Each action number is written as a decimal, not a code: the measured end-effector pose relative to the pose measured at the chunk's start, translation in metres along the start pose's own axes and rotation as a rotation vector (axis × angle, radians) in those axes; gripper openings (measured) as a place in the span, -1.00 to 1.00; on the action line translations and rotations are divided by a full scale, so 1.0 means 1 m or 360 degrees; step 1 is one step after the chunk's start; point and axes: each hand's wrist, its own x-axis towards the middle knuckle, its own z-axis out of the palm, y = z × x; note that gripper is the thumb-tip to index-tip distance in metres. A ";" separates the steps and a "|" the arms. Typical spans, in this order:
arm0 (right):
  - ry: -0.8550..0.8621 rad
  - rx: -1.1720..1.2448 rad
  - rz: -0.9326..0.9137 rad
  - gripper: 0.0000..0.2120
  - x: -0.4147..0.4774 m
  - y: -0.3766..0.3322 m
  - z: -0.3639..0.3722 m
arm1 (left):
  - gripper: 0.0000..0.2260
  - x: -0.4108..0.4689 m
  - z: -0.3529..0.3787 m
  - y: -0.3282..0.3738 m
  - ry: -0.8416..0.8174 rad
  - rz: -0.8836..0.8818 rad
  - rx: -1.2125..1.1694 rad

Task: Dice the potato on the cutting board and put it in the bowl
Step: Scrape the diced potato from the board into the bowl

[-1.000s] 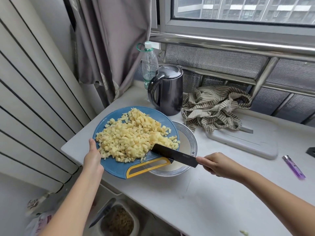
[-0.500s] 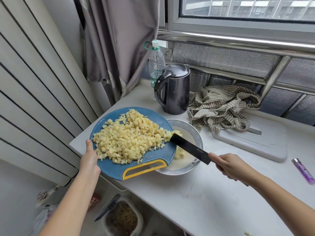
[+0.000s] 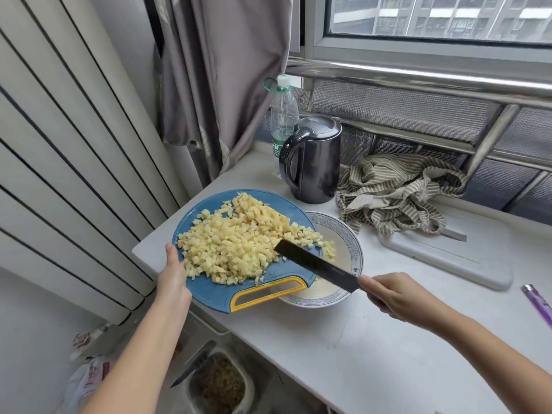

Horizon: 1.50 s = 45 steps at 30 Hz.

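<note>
Blue round plastic cutting board (image 3: 209, 294) overhangs white patterned bowl (image 3: 356, 249); our left grip (image 3: 173, 276) clamps its left rim. Yellow diced potato heap (image 3: 239, 243) lies left of bowl; right grip (image 3: 397, 297) wraps black knife (image 3: 316, 264); we reckon sweep goes rightward.

White table (image 3: 373, 348), patterned bowl (image 3: 355, 249) near its left end, dark kettle (image 3: 316, 168) and plastic bottle (image 3: 283, 115) behind, striped cloth (image 3: 394, 192) partly over a white board (image 3: 466, 258), purple lighter (image 3: 537, 303) far right
</note>
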 end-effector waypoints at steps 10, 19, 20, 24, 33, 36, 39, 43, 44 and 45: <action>-0.0106 -0.0430 -0.0344 -0.45 0.018 -0.011 0.044 | -0.56 -0.012 0.023 -0.017 0.0020 -0.0010 0.0057; 0.0008 -0.0277 -0.0131 -0.42 0.015 0.010 0.026 | -0.50 -0.008 0.015 -0.011 -0.0048 -0.0024 0.0102; 0.0014 -0.0267 -0.0114 -0.43 0.015 0.013 0.026 | -0.50 -0.006 0.014 -0.010 -0.0043 -0.0029 0.0108; 0.0015 -0.0221 -0.0048 -0.44 0.015 0.019 0.027 | -0.52 -0.004 0.009 -0.008 -0.0008 -0.0015 0.0121; 0.0116 -0.0132 0.0143 -0.42 0.009 0.023 0.019 | -0.52 -0.006 0.003 -0.007 0.0051 -0.0009 0.0146; 0.0137 -0.0124 0.0188 -0.42 0.008 0.023 0.018 | -0.54 -0.005 0.002 -0.008 0.0056 -0.0037 0.0138; 0.0177 -0.0098 0.0239 -0.42 0.006 0.024 0.016 | -0.56 -0.005 0.003 -0.008 0.0039 -0.0054 0.0112; 0.0237 -0.0087 0.0338 -0.43 0.001 0.028 0.010 | -0.55 -0.003 -0.001 -0.005 0.0034 -0.0047 0.0130; 0.0251 -0.0066 0.0368 -0.43 0.000 0.030 0.009 | -0.56 -0.001 -0.003 -0.005 0.0031 -0.0045 0.0124; 0.0272 -0.0042 0.0396 -0.43 -0.001 0.031 0.006 | -0.56 -0.002 -0.006 -0.003 0.0031 -0.0041 0.0120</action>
